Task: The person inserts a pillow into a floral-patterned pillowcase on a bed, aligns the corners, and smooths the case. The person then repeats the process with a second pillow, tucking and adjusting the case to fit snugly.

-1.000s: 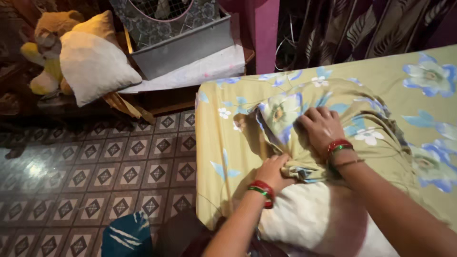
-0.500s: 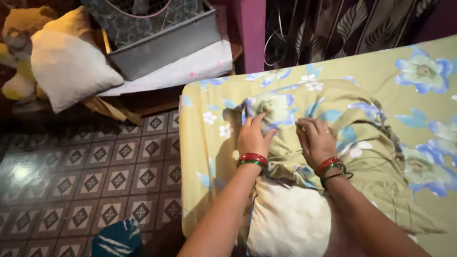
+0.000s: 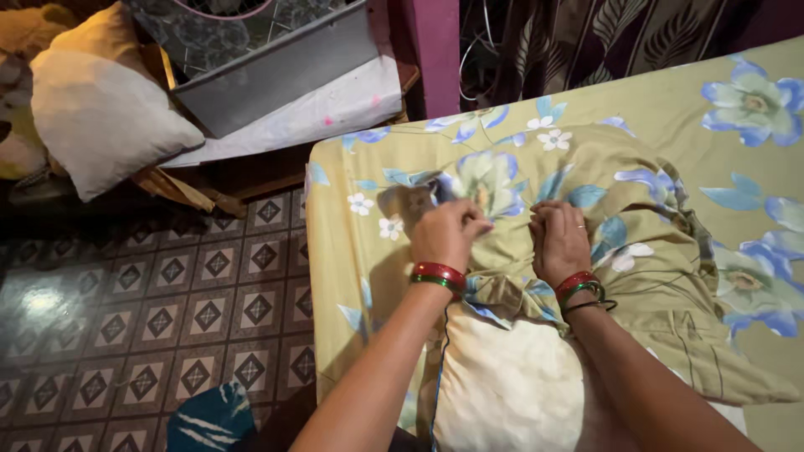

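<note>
Both hands grip the bunched mouth of a floral pillowcase [image 3: 586, 251], olive with blue and white flowers, which is partly drawn over a cream pillow [image 3: 511, 381]. Left hand [image 3: 448, 234]: fingers curled shut on a fold of the cloth, a red-and-green bangle at the wrist. Right hand [image 3: 559, 241]: likewise clenched on the gathered cloth just beside the left, knuckles up, bangles and a dark thread at the wrist. Pillow and case lie on the bed [image 3: 343, 276], near its front left corner; the bare cream end of the pillow points toward the bed's near edge, the covered end toward the far side. The bedsheet has the same floral print, so the case's outline is hard to trace in places.

To work the cover on well, a judgement: keep the two grips level and evenly spaced across the opening, hold hem rather than filling, and slide the cloth in short, equal pulls so that it does not twist or ruck.

Beyond the bed: a patterned tile floor [image 3: 151, 318] along its left edge, a white cushion [image 3: 100, 125] and a grey metal box [image 3: 276, 75] at the far left.
</note>
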